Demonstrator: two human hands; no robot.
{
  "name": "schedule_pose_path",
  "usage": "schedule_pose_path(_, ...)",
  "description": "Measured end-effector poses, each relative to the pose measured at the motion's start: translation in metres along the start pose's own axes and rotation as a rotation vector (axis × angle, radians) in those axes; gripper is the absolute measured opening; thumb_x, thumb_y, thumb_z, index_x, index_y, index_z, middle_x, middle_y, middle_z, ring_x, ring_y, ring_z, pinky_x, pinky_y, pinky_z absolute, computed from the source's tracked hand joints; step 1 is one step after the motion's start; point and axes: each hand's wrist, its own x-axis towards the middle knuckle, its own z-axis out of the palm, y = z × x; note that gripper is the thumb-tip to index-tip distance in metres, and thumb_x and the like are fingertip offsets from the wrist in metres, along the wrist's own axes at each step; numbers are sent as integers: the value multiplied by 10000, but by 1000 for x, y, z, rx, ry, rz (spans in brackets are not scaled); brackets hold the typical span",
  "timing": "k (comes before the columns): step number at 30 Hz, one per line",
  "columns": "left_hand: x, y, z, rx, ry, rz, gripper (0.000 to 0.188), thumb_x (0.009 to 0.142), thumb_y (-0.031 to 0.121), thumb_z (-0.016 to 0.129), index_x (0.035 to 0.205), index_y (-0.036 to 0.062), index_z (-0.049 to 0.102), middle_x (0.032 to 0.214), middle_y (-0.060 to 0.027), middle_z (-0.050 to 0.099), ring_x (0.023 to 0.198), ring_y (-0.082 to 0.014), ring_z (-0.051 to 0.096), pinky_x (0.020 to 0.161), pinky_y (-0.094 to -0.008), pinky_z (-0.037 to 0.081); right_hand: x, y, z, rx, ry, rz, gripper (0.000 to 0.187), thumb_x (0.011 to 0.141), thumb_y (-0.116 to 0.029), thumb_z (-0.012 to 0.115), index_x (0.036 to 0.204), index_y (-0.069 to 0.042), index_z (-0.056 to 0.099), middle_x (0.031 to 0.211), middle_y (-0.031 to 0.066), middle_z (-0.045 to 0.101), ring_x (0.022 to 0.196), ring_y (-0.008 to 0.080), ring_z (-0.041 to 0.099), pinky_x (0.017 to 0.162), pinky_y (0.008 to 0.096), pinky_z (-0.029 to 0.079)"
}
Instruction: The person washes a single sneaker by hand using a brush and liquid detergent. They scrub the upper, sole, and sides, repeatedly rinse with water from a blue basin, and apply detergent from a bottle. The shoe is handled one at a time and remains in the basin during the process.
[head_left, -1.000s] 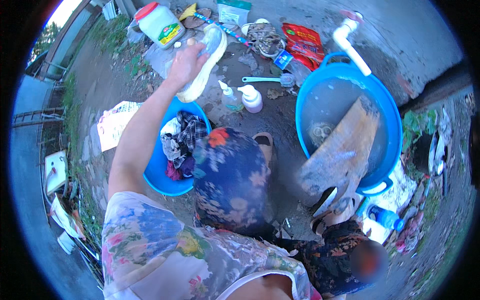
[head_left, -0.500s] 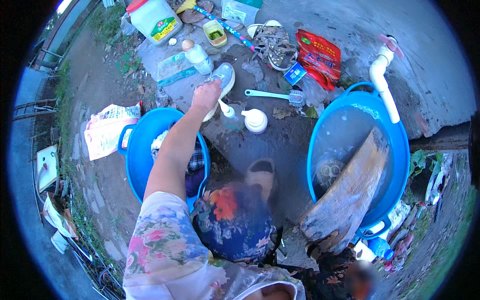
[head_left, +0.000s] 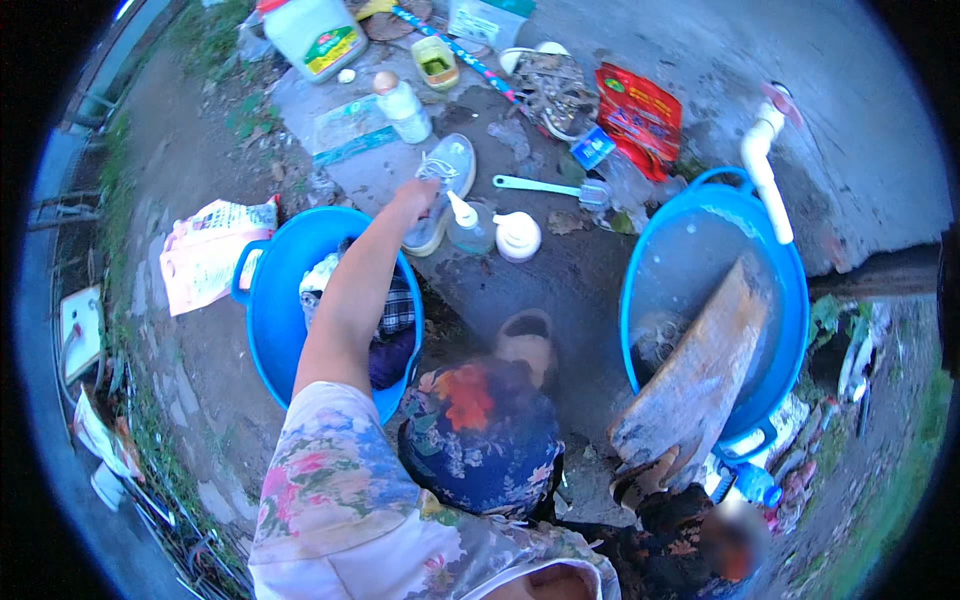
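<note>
My left hand (head_left: 415,200) reaches forward over a grey lace-up sneaker (head_left: 452,160) on the wet concrete. Its fingers look closed at the shoe's opening, though the hand itself covers part of that grip. Just right of the hand stand a clear pump bottle (head_left: 472,230) with a white nozzle and a white round-topped bottle (head_left: 517,238). A pale green handled brush (head_left: 545,186) lies farther right. My right hand is out of view.
A blue tub (head_left: 262,330) with clothes stands left, under my forearm. Another blue tub (head_left: 625,300) holds cloudy water and a slanted wooden board (head_left: 695,375), beneath a white pipe tap (head_left: 760,160). Beyond lie a patterned shoe (head_left: 555,95), a red packet (head_left: 640,115) and a white-capped bottle (head_left: 402,108).
My left hand has drawn slightly back along the sneaker, from near its laces toward its opening. More of the laces now shows. The whole view has shifted a little.
</note>
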Motion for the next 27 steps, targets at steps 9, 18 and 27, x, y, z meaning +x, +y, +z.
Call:
schedule_pose_path(9,92,-55,-55,-527,56,-118,449,803,164,666,1181,-40,537,1142,-143,579,1033,-279,556,873,-418,451,-17,-19,-55,266,171,-11,138,775,-100,656,833,-63,536,682,-29,485,595,80,456,541,227,383)
schedule_pose_path(18,-104,185,-110,-256,-29,478,369,841,145,595,1185,21,542,1069,-57,609,975,-162,562,853,-309,439,-20,-110,-182,528,346,-60,102,849,-146,609,900,-88,541,607,-64,427,478,23,370,421,186,280)
schedule_pose_path(27,-314,237,86,310,-506,951,259,837,139,574,1071,31,552,959,-119,620,897,-222,603,799,-365,482,34,-303,-180,513,-192,-286,575,836,-541,541,1221,-114,544,773,5,510,631,95,443,510,244,378)
